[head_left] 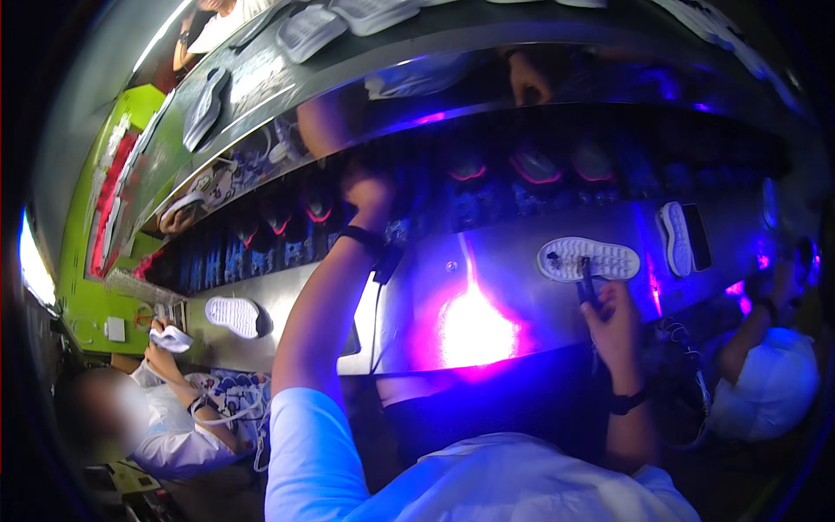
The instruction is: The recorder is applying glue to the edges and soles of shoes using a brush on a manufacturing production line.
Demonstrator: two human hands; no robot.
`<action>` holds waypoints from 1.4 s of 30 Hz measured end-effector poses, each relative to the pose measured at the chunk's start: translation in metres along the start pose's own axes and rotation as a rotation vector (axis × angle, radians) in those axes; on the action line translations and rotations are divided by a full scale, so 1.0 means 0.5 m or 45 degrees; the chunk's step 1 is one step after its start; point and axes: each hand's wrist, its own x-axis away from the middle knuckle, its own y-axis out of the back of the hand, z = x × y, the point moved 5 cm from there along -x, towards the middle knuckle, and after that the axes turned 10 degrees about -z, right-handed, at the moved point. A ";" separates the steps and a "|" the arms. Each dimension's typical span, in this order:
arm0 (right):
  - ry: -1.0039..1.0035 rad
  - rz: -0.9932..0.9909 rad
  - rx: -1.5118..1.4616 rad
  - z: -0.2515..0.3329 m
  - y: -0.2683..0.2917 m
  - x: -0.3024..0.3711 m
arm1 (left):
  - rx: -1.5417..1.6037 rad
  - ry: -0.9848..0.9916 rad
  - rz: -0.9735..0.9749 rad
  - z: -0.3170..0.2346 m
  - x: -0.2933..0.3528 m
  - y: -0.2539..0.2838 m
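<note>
Nearest: wearer's pale shirt [496,474] across the lower edge, tinted blue by the light; left sleeve at the elbow.
Left hand [370,193]: stretched forward into the dark row beyond the bench; blurred and shadowed, so cannot tell whether fingers are spread or gripping. Dark band [364,237] at wrist, small black box [388,263] beside it.
Right hand [614,320]: fingers closed, pinching a dark slim tool [589,287] over the bench; dark wristband [628,402] below.
Sole under tool: white sole [609,260], ridged side up, lying flat on the metal bench [409,296], right of centre. Dark patch toward its left end. Tool tip at its near edge; contact unclear.
Right of it: second sole [673,239], just beside a dark flat slab [697,237].
Left on bench: third sole [232,317], lying well apart from the others.
Dark row: pink-rimmed shoe shapes [535,167] in a line behind the bench, detail lost in shadow.
Light: violet-white glare [477,329] on the bench between both forearms.
Upper shelf [261,87]: more soles [310,33] along it.
Neighbours: person at left [178,444] holds a white piece [171,338]; another person at right [765,378], in pale clothing.
</note>
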 end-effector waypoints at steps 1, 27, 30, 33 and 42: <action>-0.088 0.006 0.114 -0.022 -0.002 0.009 | 0.082 0.034 0.043 -0.020 0.004 0.000; -0.308 0.189 -0.879 -0.112 0.079 0.103 | 0.491 -0.776 1.506 -0.296 0.347 0.453; -0.313 0.206 -0.839 -0.078 0.089 0.117 | -0.198 -0.881 1.521 -0.376 0.398 0.425; -0.225 0.120 -0.847 -0.054 0.110 0.141 | -0.556 -0.895 1.367 -0.349 0.513 0.369; -0.106 0.126 -0.821 0.025 0.171 0.192 | 0.448 -1.123 0.784 -0.388 0.355 0.530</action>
